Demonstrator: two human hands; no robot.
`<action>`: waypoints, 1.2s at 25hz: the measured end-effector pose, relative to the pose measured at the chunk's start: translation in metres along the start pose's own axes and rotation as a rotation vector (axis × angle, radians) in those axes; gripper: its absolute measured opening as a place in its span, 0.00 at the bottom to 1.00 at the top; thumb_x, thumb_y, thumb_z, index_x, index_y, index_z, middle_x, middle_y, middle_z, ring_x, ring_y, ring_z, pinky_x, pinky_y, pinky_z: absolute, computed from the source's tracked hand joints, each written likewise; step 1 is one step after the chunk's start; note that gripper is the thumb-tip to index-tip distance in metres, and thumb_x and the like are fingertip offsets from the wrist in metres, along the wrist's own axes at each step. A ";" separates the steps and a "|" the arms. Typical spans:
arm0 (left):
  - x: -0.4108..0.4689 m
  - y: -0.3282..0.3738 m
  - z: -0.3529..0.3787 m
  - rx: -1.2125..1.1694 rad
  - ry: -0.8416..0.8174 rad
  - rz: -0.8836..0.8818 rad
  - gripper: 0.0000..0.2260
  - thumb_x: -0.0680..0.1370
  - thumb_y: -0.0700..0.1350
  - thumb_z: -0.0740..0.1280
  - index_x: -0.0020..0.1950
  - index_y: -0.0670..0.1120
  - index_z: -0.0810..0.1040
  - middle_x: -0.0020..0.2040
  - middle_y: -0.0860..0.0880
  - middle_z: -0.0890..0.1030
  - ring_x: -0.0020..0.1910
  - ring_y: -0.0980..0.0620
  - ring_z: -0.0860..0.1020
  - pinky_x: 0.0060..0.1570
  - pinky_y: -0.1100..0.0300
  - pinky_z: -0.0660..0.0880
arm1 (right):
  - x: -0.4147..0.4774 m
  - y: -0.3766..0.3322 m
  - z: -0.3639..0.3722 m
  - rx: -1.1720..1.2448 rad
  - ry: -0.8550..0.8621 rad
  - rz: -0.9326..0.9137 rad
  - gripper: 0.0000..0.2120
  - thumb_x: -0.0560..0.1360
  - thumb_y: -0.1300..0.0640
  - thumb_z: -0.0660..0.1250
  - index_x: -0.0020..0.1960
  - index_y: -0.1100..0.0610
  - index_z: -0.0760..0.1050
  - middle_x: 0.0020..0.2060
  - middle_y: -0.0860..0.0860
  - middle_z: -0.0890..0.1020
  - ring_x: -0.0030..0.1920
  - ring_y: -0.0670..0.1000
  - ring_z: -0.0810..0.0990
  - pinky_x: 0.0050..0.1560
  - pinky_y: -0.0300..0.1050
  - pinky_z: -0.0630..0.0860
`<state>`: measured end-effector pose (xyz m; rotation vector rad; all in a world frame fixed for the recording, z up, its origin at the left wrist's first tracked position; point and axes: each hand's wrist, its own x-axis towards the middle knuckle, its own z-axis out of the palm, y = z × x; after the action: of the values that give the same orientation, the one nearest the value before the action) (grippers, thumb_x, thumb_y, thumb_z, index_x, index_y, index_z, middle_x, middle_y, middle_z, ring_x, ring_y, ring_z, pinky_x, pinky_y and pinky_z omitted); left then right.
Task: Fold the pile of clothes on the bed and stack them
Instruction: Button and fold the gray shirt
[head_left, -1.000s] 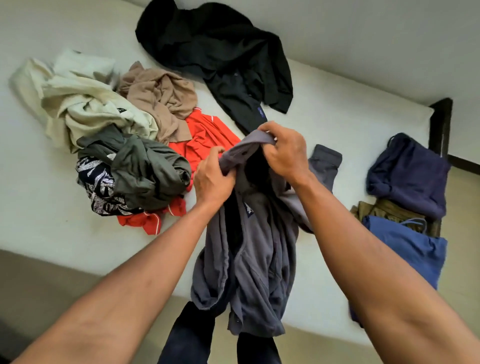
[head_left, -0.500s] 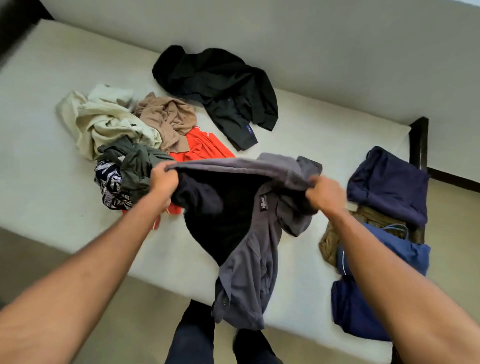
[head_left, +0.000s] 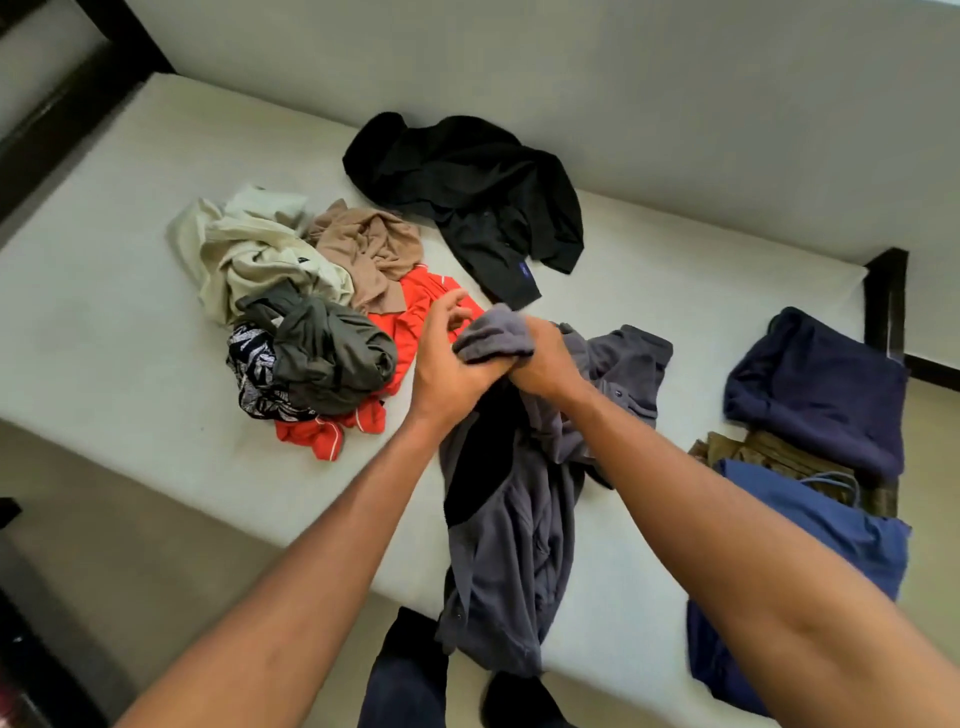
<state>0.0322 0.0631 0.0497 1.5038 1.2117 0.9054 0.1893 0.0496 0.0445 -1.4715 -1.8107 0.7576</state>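
A grey shirt (head_left: 509, 519) hangs from my hands over the near edge of the bed (head_left: 130, 312). My right hand (head_left: 543, 358) grips its bunched top edge. My left hand (head_left: 447, 358) lies against the right one at the cloth, with its fingers loosely spread above it. To the left sits the unfolded pile: a cream garment (head_left: 249, 249), a tan one (head_left: 369, 244), a red one (head_left: 415, 312), a dark olive one (head_left: 332, 348) and a black-and-white patterned one (head_left: 254, 369). On the right lie a navy piece (head_left: 815, 384), an olive piece (head_left: 769, 452) and a blue piece (head_left: 831, 530).
A black garment (head_left: 467, 182) lies spread by the wall at the back of the bed. The dark bed frame (head_left: 883, 296) rises at the right end and runs along the left. My legs (head_left: 405, 675) stand against the near edge.
My hands, spread wide apart half a second ago with the shirt stretched between them, have come together at the middle. The shirt now hangs bunched from one point.
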 end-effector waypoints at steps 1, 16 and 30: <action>-0.009 -0.024 -0.005 0.019 -0.034 -0.054 0.38 0.65 0.53 0.81 0.71 0.60 0.66 0.64 0.49 0.76 0.65 0.51 0.75 0.64 0.53 0.75 | 0.001 -0.002 -0.002 0.075 0.077 0.199 0.18 0.76 0.74 0.66 0.61 0.60 0.79 0.58 0.51 0.83 0.59 0.46 0.81 0.57 0.34 0.74; 0.215 -0.073 -0.105 -0.097 -0.030 -0.568 0.22 0.69 0.56 0.78 0.58 0.47 0.81 0.53 0.51 0.85 0.52 0.51 0.83 0.50 0.57 0.79 | 0.286 0.077 -0.049 0.102 -0.166 0.660 0.55 0.59 0.43 0.86 0.78 0.55 0.63 0.72 0.55 0.75 0.69 0.55 0.77 0.69 0.54 0.75; -0.064 -0.215 -0.030 0.141 0.117 -0.922 0.30 0.71 0.55 0.78 0.65 0.41 0.72 0.56 0.41 0.81 0.52 0.45 0.81 0.54 0.50 0.79 | -0.034 0.171 0.052 -0.641 0.090 0.979 0.37 0.68 0.51 0.74 0.75 0.51 0.67 0.72 0.58 0.67 0.66 0.65 0.69 0.62 0.62 0.73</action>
<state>-0.0660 0.0158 -0.1490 0.8165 1.8412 0.2816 0.2533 0.0481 -0.1262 -2.8351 -1.2250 0.5129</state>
